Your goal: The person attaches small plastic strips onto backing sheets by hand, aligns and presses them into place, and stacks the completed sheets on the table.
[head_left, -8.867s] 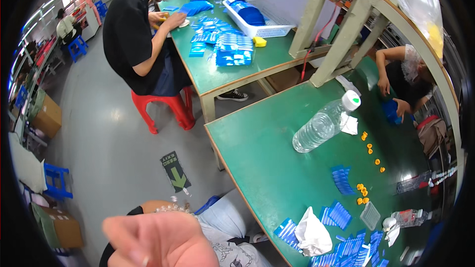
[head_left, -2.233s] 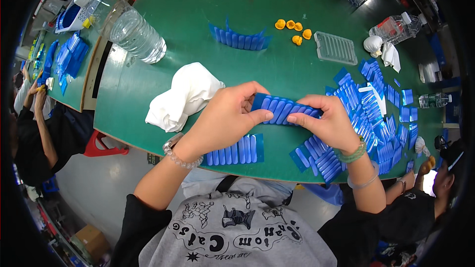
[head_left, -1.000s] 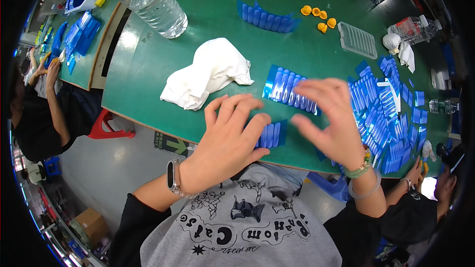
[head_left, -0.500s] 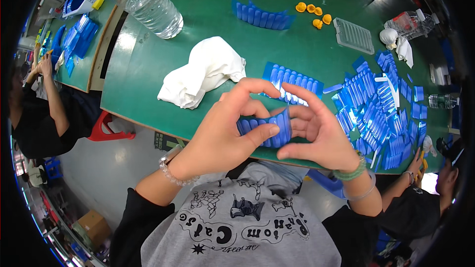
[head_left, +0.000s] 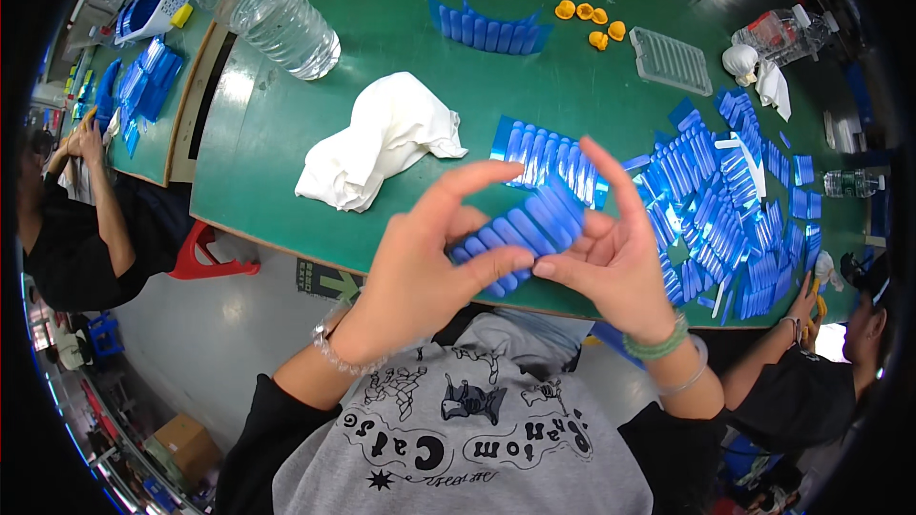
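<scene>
Between my hands, above the table's near edge, is a blue ridged plastic sheet [head_left: 534,224], tilted with its right end raised. My left hand [head_left: 420,243] pinches its left part, thumb on the ridged face and forefinger arched above. At the sheet's lower right edge, my right hand [head_left: 625,272] grips with the thumb, its forefinger stretched up and away; the sheet partly hides its other fingers. Just beyond my hands lies another blue ridged sheet [head_left: 549,154] on the green table [head_left: 277,133].
A heap of blue ridged pieces [head_left: 716,210] spreads at the right. A crumpled white cloth [head_left: 382,138] lies left of centre, near a large water bottle [head_left: 286,24]. Farther back are a curved blue sheet [head_left: 489,33], orange cup-shaped pieces [head_left: 598,40] and a clear ribbed tray [head_left: 671,61]. Co-workers sit on both sides.
The held sheet has turned, its right end now raised and more of its ridged face showing. My right thumb has closed onto its edge; my right forefinger has straightened upward.
</scene>
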### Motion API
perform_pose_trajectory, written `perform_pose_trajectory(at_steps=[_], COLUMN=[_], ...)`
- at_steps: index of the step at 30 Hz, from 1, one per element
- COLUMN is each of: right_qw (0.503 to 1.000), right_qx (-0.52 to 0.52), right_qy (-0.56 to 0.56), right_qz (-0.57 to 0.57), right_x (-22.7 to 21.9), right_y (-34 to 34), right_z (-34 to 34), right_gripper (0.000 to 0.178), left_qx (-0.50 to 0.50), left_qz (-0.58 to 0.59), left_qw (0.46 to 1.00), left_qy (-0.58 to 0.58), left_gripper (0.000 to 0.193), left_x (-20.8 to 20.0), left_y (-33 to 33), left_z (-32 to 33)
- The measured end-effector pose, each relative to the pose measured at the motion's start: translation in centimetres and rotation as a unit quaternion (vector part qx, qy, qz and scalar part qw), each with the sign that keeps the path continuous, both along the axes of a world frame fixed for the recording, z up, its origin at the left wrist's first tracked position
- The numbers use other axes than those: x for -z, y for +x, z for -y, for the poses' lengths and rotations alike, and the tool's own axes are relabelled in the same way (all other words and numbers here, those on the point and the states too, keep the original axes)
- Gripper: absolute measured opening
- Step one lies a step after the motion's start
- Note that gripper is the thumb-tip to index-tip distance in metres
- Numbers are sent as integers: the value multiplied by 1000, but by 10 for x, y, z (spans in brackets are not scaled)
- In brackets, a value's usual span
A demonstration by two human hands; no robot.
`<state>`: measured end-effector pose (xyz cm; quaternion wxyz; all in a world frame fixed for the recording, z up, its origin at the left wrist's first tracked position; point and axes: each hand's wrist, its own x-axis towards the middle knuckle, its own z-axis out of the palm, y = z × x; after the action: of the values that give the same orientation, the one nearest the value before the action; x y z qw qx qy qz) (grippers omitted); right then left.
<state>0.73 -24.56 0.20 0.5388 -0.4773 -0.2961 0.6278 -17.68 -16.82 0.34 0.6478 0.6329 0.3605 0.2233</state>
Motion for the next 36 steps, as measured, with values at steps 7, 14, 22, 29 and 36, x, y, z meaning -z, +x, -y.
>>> perform_pose_trajectory(at_steps=[7, 14, 22, 29, 36], right_qw=[997, 998, 969, 910, 763], right_qx=[68, 10, -34, 37, 76], right_qy=[42, 36, 61, 16, 36], right_qz=[6, 49, 237, 412, 641], right_x=[7, 6, 9, 4, -15], right_y=[-21, -6, 14, 54, 109], right_z=[30, 33, 15, -21, 29], right_gripper=[91, 94, 94, 59, 40], left_qx=[13, 31, -148, -98, -93], left_qz=[81, 128, 131, -100, -216], left_qw=[996, 983, 980, 967, 821], left_qy=[-21, -126, -36, 214, 520], left_gripper=[57, 76, 53, 53, 58], left_x=[15, 14, 15, 27, 33], left_y=[-15, 4, 28, 35, 45], left_z=[24, 9, -16, -24, -16])
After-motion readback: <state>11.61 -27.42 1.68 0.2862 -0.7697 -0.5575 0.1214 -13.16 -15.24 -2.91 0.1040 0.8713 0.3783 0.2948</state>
